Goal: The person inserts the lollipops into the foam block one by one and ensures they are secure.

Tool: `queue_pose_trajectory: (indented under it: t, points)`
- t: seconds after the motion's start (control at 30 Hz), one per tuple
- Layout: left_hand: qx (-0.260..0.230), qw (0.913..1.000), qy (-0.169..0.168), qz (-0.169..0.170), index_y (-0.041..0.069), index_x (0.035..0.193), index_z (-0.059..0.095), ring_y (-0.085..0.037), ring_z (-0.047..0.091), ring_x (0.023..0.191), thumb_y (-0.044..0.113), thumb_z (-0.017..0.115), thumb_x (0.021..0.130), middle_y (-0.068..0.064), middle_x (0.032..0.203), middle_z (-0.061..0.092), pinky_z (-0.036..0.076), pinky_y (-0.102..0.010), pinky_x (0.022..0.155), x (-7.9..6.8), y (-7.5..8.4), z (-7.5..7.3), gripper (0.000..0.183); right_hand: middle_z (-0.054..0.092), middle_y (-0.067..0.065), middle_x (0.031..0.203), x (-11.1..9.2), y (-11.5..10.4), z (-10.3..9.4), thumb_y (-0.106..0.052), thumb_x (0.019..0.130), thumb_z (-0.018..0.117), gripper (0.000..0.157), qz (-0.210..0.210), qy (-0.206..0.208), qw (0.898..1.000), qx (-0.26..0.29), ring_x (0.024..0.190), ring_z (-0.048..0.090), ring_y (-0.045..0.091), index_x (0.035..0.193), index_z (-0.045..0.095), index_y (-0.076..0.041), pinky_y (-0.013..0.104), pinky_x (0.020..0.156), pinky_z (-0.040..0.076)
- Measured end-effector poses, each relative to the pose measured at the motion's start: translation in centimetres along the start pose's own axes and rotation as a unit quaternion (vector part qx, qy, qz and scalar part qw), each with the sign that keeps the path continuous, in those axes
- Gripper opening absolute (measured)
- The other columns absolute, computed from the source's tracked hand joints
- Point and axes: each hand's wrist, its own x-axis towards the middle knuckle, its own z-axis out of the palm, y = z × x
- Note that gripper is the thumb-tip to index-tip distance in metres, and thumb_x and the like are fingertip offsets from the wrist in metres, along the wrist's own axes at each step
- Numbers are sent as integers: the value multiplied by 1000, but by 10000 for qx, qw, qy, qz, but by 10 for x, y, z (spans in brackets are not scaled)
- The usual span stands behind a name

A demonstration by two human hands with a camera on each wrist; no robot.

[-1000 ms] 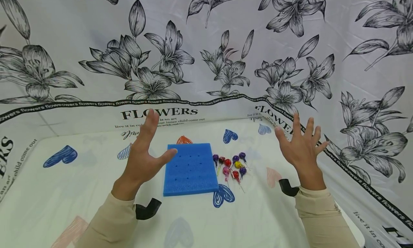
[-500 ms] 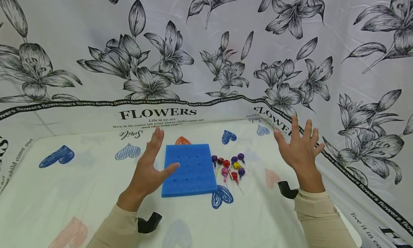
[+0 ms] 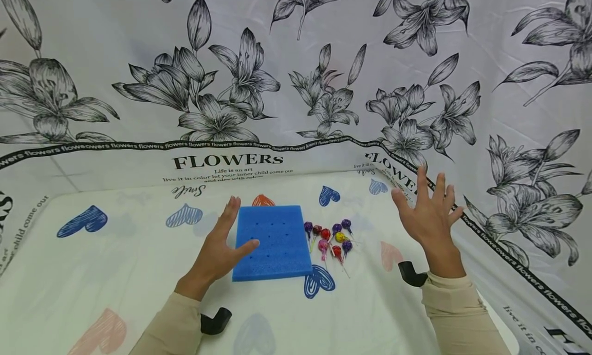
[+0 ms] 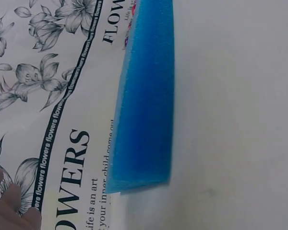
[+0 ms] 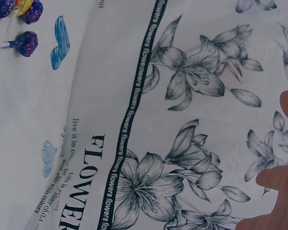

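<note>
A square blue foam block (image 3: 273,252) with rows of small holes lies on the table. My left hand (image 3: 217,257) is held by its left side, fingers extended, the thumb overlapping the foam's edge in the head view; it holds nothing. To the right of the foam is a loose cluster of several wrapped lollipops, among them a yellow lollipop (image 3: 340,237) and a pink lollipop (image 3: 322,246). My right hand (image 3: 430,216) is raised right of the lollipops with its fingers spread and nothing in it. A purple lollipop (image 5: 27,44) shows at the upper left in the right wrist view.
The white tablecloth (image 3: 152,262) has printed hearts. A white curtain (image 3: 324,103) with black flowers stands behind and along the right side. Black wrist mounts (image 3: 216,321) sit at both sleeves.
My left hand has lowered and shifted a little right, closer over the foam's left edge. The right hand has barely moved. The foam and lollipops stay in place.
</note>
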Motion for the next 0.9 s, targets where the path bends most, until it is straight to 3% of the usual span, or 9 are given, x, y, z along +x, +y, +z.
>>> queue_pose_trajectory:
  t: [0.3,0.53,0.9]
  points:
    - [-41,9987,-279,-419,29,157,7,-36,14,143,49,68,85,1,161,5,20,-67,104,-3,-21,10,96,-12,26,156,1,-2,4,-66,94,34,84,7,-122,9999,-39,137,-15,52,157,-1,-22,78,92,-13]
    - [-242,9945,-695,-745,28,157,9,-37,11,143,53,68,85,-2,161,7,16,-63,108,-8,-36,15,97,-9,28,155,1,-6,7,-65,94,36,84,-44,-161,9999,-24,137,-13,53,157,3,-19,78,93,-12]
    - [-176,9917,-982,-807,27,157,10,-36,14,143,59,70,80,-6,160,13,19,-58,110,-10,-44,16,102,-11,27,156,0,-10,9,-65,94,36,85,-69,-280,9996,-39,137,-13,53,157,1,-19,78,94,-11]
